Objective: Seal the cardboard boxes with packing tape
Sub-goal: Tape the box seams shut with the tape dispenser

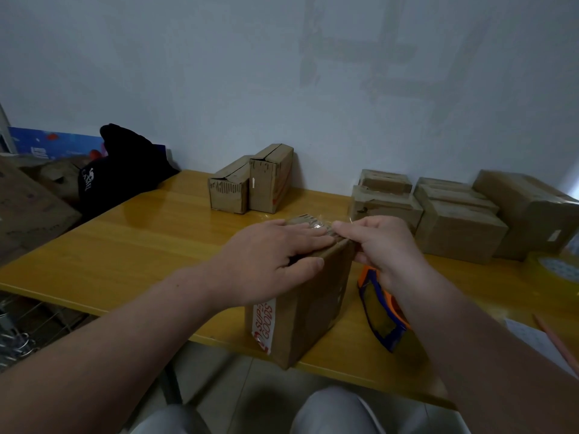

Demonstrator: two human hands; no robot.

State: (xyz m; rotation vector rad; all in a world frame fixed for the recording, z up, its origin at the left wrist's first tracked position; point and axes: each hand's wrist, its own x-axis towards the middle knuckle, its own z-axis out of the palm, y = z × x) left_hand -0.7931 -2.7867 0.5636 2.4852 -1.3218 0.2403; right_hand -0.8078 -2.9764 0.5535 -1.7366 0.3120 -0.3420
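A brown cardboard box (310, 305) with a white and red label stands at the near edge of the yellow table (131, 245). My left hand (272, 258) lies flat on its top, fingers spread, thumb over the front edge. My right hand (379, 242) pinches clear packing tape (316, 227) at the box's far right top corner. An orange and blue tape dispenser (383, 314) lies on the table just right of the box, partly under my right wrist.
Two upright boxes (250, 183) stand against the wall behind. Several more boxes (457, 214) are stacked at the right. A black cap (119, 164) and a large carton (28, 211) sit at the left. Paper and a pencil (554, 343) lie near right.
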